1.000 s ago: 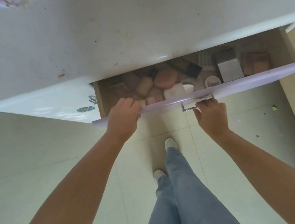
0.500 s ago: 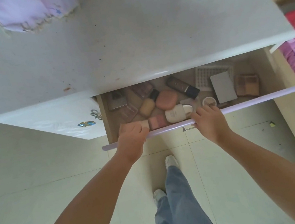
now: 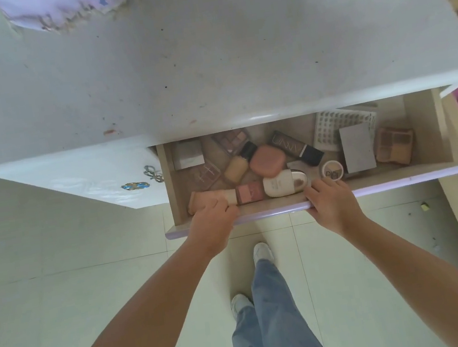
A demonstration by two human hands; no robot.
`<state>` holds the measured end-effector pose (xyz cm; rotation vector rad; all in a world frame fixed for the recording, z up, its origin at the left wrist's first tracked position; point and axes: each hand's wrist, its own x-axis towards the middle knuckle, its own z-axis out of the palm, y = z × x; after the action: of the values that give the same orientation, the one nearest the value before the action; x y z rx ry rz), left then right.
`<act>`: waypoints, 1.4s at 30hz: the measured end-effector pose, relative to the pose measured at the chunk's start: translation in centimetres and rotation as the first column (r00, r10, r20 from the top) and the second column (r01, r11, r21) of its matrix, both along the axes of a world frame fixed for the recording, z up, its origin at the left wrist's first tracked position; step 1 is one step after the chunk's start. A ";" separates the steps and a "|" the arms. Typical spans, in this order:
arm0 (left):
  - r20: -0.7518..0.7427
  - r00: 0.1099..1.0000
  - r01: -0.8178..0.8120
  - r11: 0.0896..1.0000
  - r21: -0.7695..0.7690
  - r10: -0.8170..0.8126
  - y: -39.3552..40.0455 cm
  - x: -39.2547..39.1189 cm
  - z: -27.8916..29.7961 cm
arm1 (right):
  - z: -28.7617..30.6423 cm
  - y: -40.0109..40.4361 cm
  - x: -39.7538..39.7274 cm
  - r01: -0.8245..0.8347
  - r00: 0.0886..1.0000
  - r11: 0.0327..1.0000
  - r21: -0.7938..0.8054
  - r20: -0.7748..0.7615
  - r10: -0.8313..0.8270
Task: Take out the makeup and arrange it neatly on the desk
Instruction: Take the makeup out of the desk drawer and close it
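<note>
Drawer (image 3: 399, 178) pulled out from under the desk (image 3: 150, 81), right of the cabinet door (image 3: 91, 184). Inside, far left, a box (image 3: 188, 158); right of it a palette (image 3: 231, 140), a bottle (image 3: 239, 163) below that, a compact (image 3: 266, 161) just right. Behind the compact, a tube (image 3: 296, 147). Along the front wall: a stick (image 3: 210, 198), a blush (image 3: 249, 192), a lotion bottle (image 3: 282, 183), a pot (image 3: 332, 170). Far right, a card (image 3: 357, 148) over a tray (image 3: 330, 126), then a quad palette (image 3: 394, 145). Left hand (image 3: 214, 222) and right hand (image 3: 333, 202) on the front edge.

Both hands (image 3: 271, 211) grip drawer (image 3: 399, 178) front — makeup (image 3: 266, 160) inside.
</note>
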<state>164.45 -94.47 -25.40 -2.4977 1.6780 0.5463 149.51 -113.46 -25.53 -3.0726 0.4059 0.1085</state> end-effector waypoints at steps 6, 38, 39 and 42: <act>-0.151 0.962 -0.208 0.967 0.148 0.229 -1.5 2.7 1.2 | 1.3 -0.8 3.4 0.095 0.854 0.950 0.297 -0.514 0.075; 0.047 0.933 -0.361 0.922 0.138 0.358 -3.4 6.8 -4.0 | -3.3 1.9 11.2 0.473 0.844 0.859 0.199 -0.382 -0.376; 0.028 0.945 -0.328 0.937 0.119 0.327 -3.1 6.5 -3.2 | -3.0 1.9 11.0 0.516 0.823 0.816 0.262 -0.418 -0.385; 0.031 0.974 -0.222 0.971 -0.088 0.225 -1.5 6.0 -0.7 | 0.0 2.3 10.3 0.495 0.866 0.715 0.493 -0.345 -0.362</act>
<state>170.47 -95.95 -26.05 -2.7585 1.4435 0.4465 159.83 -111.11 -25.57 -2.3031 0.9078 0.4708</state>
